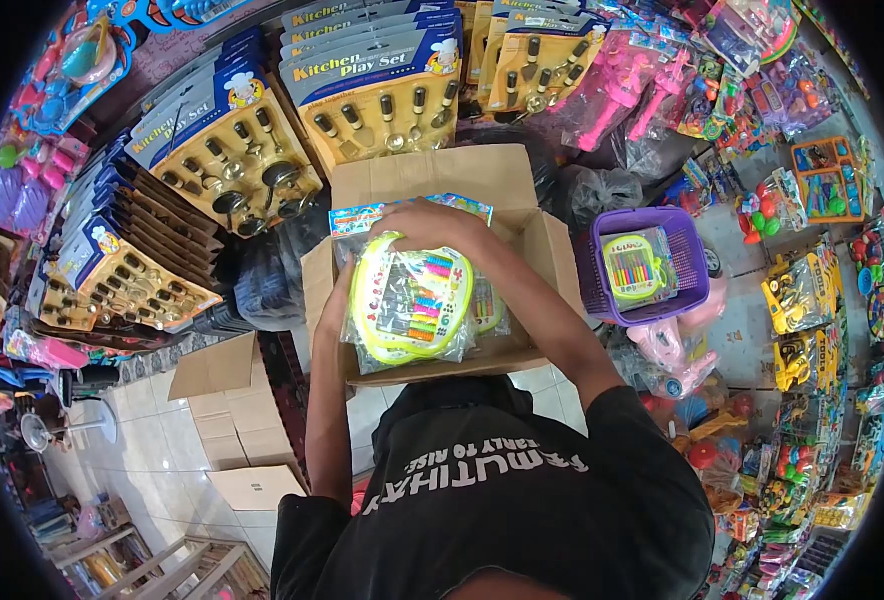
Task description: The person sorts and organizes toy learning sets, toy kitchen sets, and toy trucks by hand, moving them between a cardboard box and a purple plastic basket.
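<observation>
Two hands meet at a bagged toy abacus, which is held just above the open cardboard box in front of the person. The right hand lies over the pack's top edge, fingers curled onto it. The left hand is at the pack's left side, mostly hidden behind it, so I cannot tell its grip. A purple basket beside the box holds a similar toy. Kitchen Play Set cards stand stacked behind the box.
</observation>
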`<act>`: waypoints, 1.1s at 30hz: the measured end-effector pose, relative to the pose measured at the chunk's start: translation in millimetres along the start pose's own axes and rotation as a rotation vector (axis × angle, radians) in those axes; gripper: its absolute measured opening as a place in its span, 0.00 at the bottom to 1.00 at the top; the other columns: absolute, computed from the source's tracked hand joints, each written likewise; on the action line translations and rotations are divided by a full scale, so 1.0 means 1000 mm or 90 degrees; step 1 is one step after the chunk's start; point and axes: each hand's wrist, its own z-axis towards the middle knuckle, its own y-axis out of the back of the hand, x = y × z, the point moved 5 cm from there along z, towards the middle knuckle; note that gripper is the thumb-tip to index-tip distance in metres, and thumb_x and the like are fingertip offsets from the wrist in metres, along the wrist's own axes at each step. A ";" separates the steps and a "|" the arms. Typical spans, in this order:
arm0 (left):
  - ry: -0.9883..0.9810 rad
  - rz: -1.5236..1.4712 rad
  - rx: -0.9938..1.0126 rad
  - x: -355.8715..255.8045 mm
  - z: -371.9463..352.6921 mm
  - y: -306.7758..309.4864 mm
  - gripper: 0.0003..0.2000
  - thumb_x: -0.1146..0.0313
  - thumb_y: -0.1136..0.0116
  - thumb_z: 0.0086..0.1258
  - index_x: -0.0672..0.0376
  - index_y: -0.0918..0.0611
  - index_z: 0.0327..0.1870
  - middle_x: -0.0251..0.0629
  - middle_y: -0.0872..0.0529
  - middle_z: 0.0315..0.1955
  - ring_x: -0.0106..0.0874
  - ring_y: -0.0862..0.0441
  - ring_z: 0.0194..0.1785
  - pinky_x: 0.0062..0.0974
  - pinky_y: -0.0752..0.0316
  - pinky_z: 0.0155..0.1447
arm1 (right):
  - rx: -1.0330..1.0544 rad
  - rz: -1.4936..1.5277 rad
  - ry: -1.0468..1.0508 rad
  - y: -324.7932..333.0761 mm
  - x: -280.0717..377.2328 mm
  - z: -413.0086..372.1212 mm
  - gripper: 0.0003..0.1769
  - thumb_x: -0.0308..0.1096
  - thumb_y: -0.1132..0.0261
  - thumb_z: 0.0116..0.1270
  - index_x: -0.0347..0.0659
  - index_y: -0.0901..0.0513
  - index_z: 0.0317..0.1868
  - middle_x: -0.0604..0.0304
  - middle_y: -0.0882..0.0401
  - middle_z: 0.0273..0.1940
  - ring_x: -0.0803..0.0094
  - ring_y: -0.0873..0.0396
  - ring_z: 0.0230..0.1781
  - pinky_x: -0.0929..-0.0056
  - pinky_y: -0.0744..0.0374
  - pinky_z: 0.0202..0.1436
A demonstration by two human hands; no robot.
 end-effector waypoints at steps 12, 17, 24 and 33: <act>-0.036 0.144 -0.016 0.011 0.001 0.000 0.24 0.71 0.40 0.60 0.63 0.32 0.57 0.38 0.19 0.39 0.25 0.18 0.37 0.23 0.22 0.39 | -0.385 -0.092 0.040 0.012 0.027 -0.038 0.16 0.33 0.33 0.53 0.44 0.21 0.44 0.60 0.27 0.49 0.62 0.33 0.55 0.58 0.36 0.57; -0.137 0.097 -0.113 -0.006 -0.021 0.040 0.22 0.72 0.43 0.59 0.62 0.31 0.56 0.38 0.20 0.39 0.27 0.19 0.36 0.24 0.22 0.39 | -0.722 0.109 -0.207 0.002 -0.013 -0.114 0.09 0.31 0.37 0.58 0.40 0.23 0.40 0.53 0.25 0.41 0.57 0.27 0.46 0.61 0.32 0.53; -0.202 -0.083 -0.186 -0.022 -0.063 0.091 0.20 0.66 0.46 0.59 0.66 0.28 0.52 0.41 0.19 0.41 0.33 0.19 0.43 0.32 0.21 0.47 | -0.304 0.308 -0.512 -0.172 -0.138 -0.131 0.19 0.38 0.33 0.53 0.35 0.24 0.42 0.48 0.25 0.42 0.54 0.26 0.47 0.58 0.25 0.43; -0.262 -0.100 -0.256 -0.017 -0.083 0.115 0.19 0.66 0.49 0.61 0.63 0.28 0.52 0.41 0.18 0.42 0.33 0.18 0.43 0.31 0.22 0.49 | -0.086 -0.042 -0.565 -0.202 -0.121 -0.115 0.45 0.44 0.22 0.37 0.41 0.34 0.56 0.50 0.39 0.53 0.45 0.31 0.51 0.49 0.27 0.52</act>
